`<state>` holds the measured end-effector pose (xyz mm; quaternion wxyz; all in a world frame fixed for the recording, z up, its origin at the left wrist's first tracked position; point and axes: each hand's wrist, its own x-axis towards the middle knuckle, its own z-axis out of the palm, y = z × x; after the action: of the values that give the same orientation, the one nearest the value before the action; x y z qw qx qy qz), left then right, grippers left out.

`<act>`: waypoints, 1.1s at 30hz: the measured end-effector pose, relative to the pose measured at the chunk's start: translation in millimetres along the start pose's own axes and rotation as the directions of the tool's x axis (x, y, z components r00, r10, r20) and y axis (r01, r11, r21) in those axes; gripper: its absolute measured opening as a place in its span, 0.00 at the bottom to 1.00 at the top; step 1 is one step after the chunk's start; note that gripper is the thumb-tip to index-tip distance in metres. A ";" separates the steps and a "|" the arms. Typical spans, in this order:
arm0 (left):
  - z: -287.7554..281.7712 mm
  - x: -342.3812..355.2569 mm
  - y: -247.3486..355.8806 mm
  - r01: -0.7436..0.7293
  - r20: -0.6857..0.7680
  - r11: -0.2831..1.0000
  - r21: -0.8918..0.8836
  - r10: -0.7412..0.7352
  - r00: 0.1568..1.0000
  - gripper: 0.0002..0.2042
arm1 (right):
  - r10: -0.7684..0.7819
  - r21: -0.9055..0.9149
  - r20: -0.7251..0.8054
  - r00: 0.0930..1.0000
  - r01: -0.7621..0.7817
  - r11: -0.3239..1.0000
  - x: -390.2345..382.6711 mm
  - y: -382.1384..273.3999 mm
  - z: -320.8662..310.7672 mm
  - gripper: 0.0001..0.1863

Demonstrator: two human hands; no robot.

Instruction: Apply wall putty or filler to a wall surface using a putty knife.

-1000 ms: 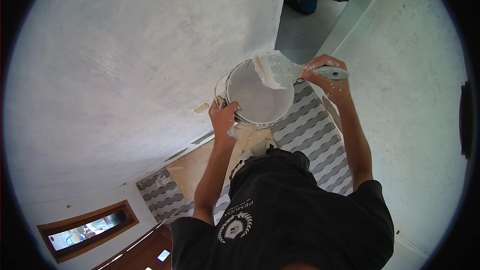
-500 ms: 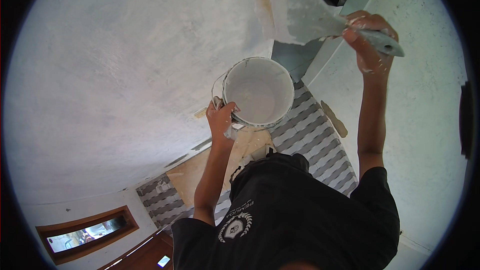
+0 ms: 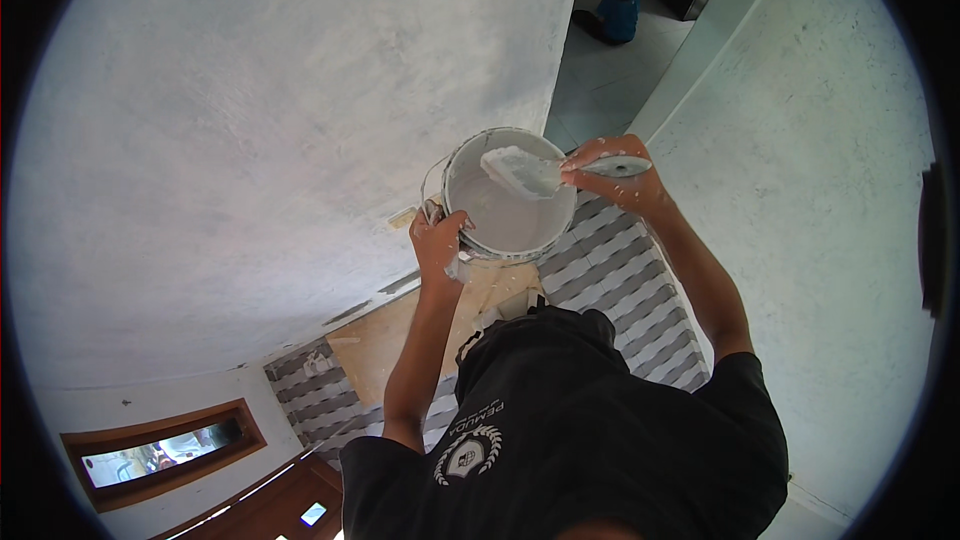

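A round whitish bucket [image 3: 512, 225] hangs in front of my body, its rim and inner wall smeared with pale filler. My left hand [image 3: 437, 243] is closed on its left rim, fingers on the wall beside the wire handle. In my right hand [image 3: 617, 175] is a wide putty knife [image 3: 524, 172] with a grey handle, gripped near the blade. The blade, coated with white paste, is over the bucket's mouth and reaches inside the rim; whether it touches the wall I cannot tell. White specks dot both hands.
A whitish plastered wall [image 3: 280, 140] rises on the left, another wall [image 3: 840, 210] on the right. Below are patterned grey floor tiles [image 3: 640, 310] and a tan board [image 3: 385, 350]. Through the doorway at the top, a person in blue [image 3: 617, 18] sits on the floor.
My right hand has come down and left from beside the wall, bringing the putty knife over the bucket. My left hand keeps its hold on the bucket. The seated person has come into view.
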<state>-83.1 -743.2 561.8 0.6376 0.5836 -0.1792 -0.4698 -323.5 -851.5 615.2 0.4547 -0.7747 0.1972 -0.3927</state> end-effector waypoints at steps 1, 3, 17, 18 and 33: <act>-1.6 0.1 0.0 -0.002 0.000 1.000 0.003 0.002 1.000 0.07 | -0.002 0.002 -0.002 1.000 0.002 1.000 1.6 -2.2 -0.4 0.07; -2.4 1.1 -2.8 0.001 -0.024 0.999 -0.033 -0.002 1.000 0.08 | 0.053 0.098 -0.063 0.997 -0.047 0.994 4.8 -8.7 -5.0 0.06; 0.0 1.1 -4.0 -0.019 -0.004 0.999 -0.047 0.019 1.000 0.08 | -0.392 -0.014 -0.300 0.869 0.407 0.913 50.1 -87.2 -61.2 0.07; -0.5 1.4 -3.2 -0.024 -0.003 0.998 -0.060 0.024 1.000 0.08 | -0.348 0.032 -0.294 0.890 0.373 0.927 45.7 -76.3 -54.6 0.07; -1.7 2.6 -6.6 -0.010 -0.060 1.000 -0.021 0.009 0.998 0.07 | 0.396 0.541 -0.180 0.900 -0.246 0.804 4.7 14.5 -5.4 0.06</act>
<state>-83.1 -743.6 554.5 0.6511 0.5897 -0.1578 -0.4510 -324.1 -865.0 606.2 0.6686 -0.5183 0.2800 -0.4537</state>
